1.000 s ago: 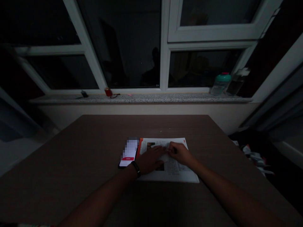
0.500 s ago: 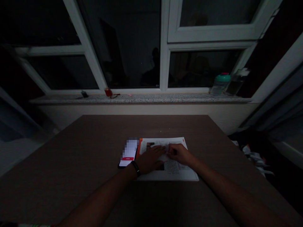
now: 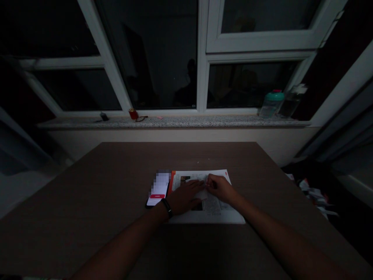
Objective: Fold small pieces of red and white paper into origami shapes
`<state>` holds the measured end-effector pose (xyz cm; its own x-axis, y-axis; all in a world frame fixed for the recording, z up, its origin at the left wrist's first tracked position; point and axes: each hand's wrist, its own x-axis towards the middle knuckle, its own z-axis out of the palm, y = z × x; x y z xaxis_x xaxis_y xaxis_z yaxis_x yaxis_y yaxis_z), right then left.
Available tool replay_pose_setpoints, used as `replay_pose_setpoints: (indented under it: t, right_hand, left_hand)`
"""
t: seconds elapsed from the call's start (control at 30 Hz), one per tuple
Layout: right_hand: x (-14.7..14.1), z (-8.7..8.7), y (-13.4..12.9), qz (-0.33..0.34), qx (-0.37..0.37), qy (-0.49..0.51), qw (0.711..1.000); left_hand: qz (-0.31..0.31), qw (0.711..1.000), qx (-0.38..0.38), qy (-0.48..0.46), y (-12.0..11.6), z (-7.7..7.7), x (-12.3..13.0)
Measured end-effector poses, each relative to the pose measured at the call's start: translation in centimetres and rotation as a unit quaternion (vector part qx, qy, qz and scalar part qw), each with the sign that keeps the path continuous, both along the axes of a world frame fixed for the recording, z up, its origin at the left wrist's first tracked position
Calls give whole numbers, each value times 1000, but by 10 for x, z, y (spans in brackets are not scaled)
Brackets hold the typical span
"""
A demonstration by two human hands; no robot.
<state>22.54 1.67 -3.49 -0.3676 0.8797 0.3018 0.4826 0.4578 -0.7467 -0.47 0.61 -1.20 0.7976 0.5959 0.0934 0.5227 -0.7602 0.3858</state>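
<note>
An open book or magazine [image 3: 230, 216] with printed text, pictures and an orange left edge lies on the table. My left hand [image 3: 184, 197] rests flat on it, fingers stretched toward the right, with a dark band on the wrist. Under those fingers is a small pale sheet of paper [image 3: 201, 195], partly covered. My right hand [image 3: 220, 188] is closed in a pinch at the sheet's right edge, close to the left fingertips. What the pinch holds is too small and dark to make out.
A lit phone [image 3: 159, 187] lies left of the book. Tiny white bits lie on the brown table [image 3: 122, 175] beyond it. On the window sill [image 3: 186, 121] stand a small red jar [image 3: 133, 114], a teal-lidded bottle [image 3: 271, 104] and a clear bottle [image 3: 291, 101].
My right hand's pinching fingers have shifted slightly away from me along the sheet's edge. My left hand, the book and the phone stay in place.
</note>
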Motion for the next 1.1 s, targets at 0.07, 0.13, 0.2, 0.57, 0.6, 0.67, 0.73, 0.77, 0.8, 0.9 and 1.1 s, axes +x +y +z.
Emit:
replay_pose_setpoints:
  t: [0.07, 0.13, 0.2, 0.57, 0.6, 0.67, 0.73, 0.77, 0.8, 0.9, 1.1]
  right_hand:
    - [-1, -2, 3, -14, 8, 2, 1000]
    - [0, -4, 5, -10, 14, 6, 1000]
    - [2, -7, 6, 0, 11, 7, 1000]
    - [3, -1, -1, 60, -38, -5, 997]
    - [3, 0, -1, 64, -42, -2, 997]
    - [4, 1, -2, 75, -56, 4, 996]
    - [4, 1, -3, 87, -76, 10, 993]
    - [4, 1, -4, 91, -85, 10, 992]
    - [5, 1, -5, 93, -91, 8, 991]
    - [5, 2, -8, 90, -77, -11, 993]
    - [4, -1, -5, -28, -1, -27, 999]
  left_hand:
    - [3, 1000, 2, -5, 1, -1, 0]
    - [5, 1000, 5, -9, 2, -4, 0]
    - [5, 1000, 7, -12, 3, -6, 0]
    - [1, 1000, 6, -12, 6, -9, 0]
    - [1, 1000, 6, -15, 6, -9, 0]
    - [-2, 1000, 5, -20, 7, -10, 0]
    - [-4, 1000, 6, -20, 6, -9, 0]
    - [-3, 1000, 6, -19, 6, -8, 0]
    - [-3, 1000, 6, -17, 6, -8, 0]
    - [-1, 1000, 2, -17, 6, -7, 1]
    - [-8, 1000, 10, -15, 6, -8, -1]
